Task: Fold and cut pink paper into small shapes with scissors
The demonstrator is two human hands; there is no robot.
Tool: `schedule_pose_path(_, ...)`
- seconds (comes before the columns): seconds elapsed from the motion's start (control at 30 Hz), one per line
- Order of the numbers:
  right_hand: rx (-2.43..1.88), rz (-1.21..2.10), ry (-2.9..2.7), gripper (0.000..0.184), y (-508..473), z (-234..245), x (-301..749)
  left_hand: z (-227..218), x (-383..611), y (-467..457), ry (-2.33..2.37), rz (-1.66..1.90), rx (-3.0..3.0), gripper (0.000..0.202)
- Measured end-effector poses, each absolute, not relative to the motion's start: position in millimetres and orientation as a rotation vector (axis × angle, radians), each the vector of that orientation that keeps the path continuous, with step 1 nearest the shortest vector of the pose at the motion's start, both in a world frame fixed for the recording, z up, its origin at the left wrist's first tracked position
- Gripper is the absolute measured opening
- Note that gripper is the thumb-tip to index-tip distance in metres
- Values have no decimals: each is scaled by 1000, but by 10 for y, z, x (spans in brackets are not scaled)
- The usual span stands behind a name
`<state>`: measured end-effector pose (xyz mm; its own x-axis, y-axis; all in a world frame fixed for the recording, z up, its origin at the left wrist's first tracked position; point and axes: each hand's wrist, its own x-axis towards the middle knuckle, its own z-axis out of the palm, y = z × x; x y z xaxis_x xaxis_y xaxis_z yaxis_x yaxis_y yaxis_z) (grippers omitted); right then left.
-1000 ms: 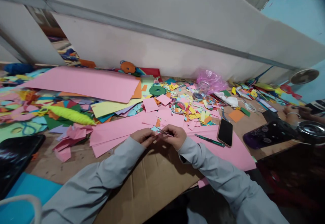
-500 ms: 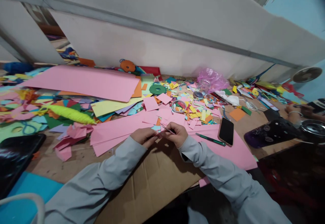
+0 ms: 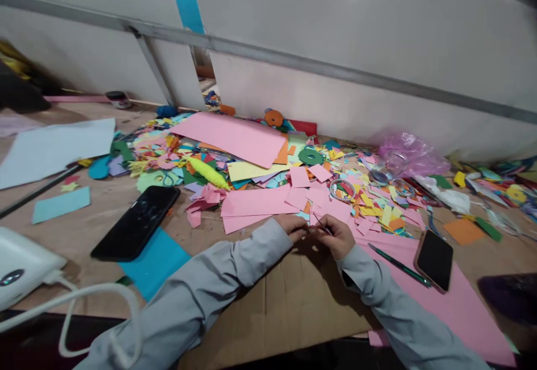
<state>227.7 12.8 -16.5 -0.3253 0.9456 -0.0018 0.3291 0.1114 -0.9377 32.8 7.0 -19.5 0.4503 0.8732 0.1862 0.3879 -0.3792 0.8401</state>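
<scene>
Close together above a sheet of brown cardboard (image 3: 289,303), my two hands meet at their fingertips. My right hand (image 3: 339,238) is closed around small scissors (image 3: 319,222), whose thin dark blades point up and left. Pinched in my left hand (image 3: 292,226) is a small piece of pink paper, mostly hidden by the fingers. Just beyond the hands lie pink paper strips (image 3: 255,201) and small pink squares (image 3: 300,177). A green-and-black pen (image 3: 400,265) rests right of my right hand on a large pink sheet (image 3: 461,314).
One phone (image 3: 434,261) lies at the right, a larger black one (image 3: 136,222) at the left over blue paper (image 3: 155,264). A white device with a cable (image 3: 25,269) stands at the near left. Colourful scraps, a tape ring (image 3: 342,189) and a pink plastic bag (image 3: 413,152) line the back.
The view has swung left, so everything sits further right, and the white device and left tabletop have come in. Both hands keep their hold at the same spot over the cardboard.
</scene>
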Motion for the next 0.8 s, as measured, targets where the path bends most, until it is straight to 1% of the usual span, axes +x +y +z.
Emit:
schedule_pose_path(0.17, -1185, 1291, -1666, 35, 142, -118, 2248, -101, 343, 37, 1163, 980, 1497, 37)
schedule_pose_path(0.3, -1186, 1375, -1611, 34, 134, -84, 2235, -45, 253, 88, 1160, 1081, 1351, 34)
schedule_pose_path(0.43, -1172, 1268, -1521, 31, 210, -59, 2241, 8, 99, 151, 1285, 1152, 1426, 28)
schedule_pose_path(0.6, -1217, 1088, -1460, 28, 436, -65, 2389, 112, -77, 198, 1394, 1269, 1602, 31)
schedule_pose_path(0.67, -1263, 994, -1500, 26, 517, -74, 2476, 170, -142, 179, 1439, 1310, 1596, 28)
schedule_pose_path(0.8, -1426, 771, -1591, 26, 635, -83, 2635, 304, -353, 85, 1671, 1419, 1470, 25)
